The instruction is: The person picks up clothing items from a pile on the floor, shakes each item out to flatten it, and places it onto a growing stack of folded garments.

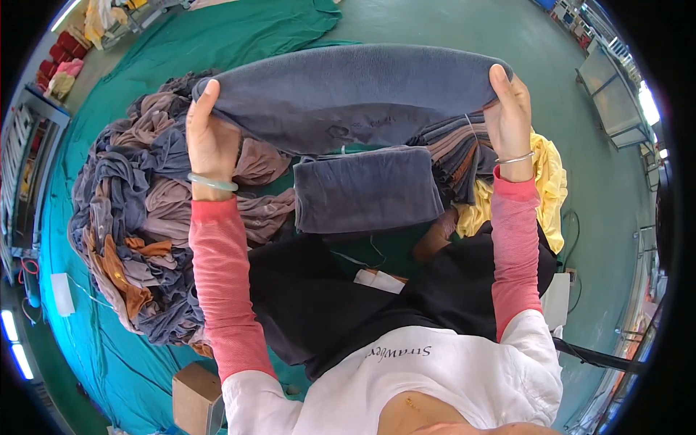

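A grey-blue towel (355, 83) is stretched wide between my two raised hands, its lower edge sagging in the middle. My left hand (214, 141) grips its left end, thumb on the near side. At the opposite end my right hand (511, 119) pinches the corner in the same way. Just below the held cloth lies a neatly folded grey towel (368, 192) in front of my lap; whether others lie under it I cannot tell. A row of folded grey and brown towels (453, 148) sits beside it, below my right hand.
A large heap of crumpled grey, mauve and orange towels (130, 174) rises on my left. Yellow fabric (549, 185) bunches by my right forearm. Green sheeting (94, 304) covers the floor, with a cardboard box (196, 395) at lower left. A wheeled metal cart (612, 94) stands far right.
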